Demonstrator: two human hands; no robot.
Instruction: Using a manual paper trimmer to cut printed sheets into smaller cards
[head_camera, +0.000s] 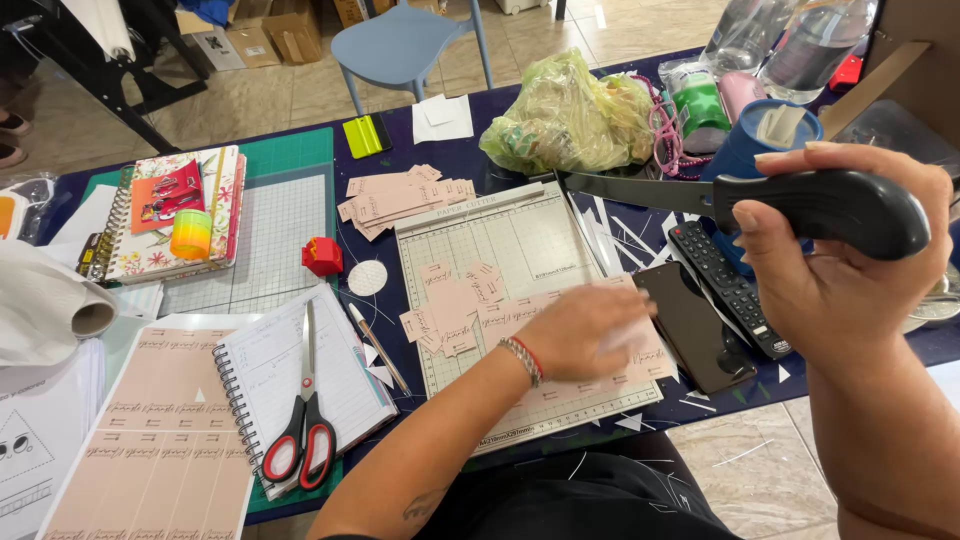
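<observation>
Head view: the left hand (585, 335) is reaching in from the bottom centre, forearm angled up to the right, a beaded bracelet (523, 360) circling the wrist. It is lying palm down with fingers flat, grasping nothing, pressing a pink sheet (640, 362) onto the cutter board (500, 232) at the frame's centre. The right hand (835, 265) is rising at the right edge, fingers curling fully around the black handle (845, 207) of the cutter blade (635, 190), which is standing lifted above the board and pointing left.

The board is showing a pale green grid with small pink cut slips (452, 305) scattered across it; more slips (400, 197) are piling just above its upper left corner.

Going left to right, the dark blue table (455, 160) is carrying a printed pink sheet (160, 430) at lower left, a floral notebook (175, 215) on a green mat (280, 215), red-handled scissors (303, 420) lying on a spiral pad (290, 370), a red block (322, 256), a yellowish bag (570, 118) at top centre, then a phone (690, 325) and remote (725, 285) just right of the board. A blue chair (405, 45) is standing on the tiled floor (270, 95) beyond.
</observation>
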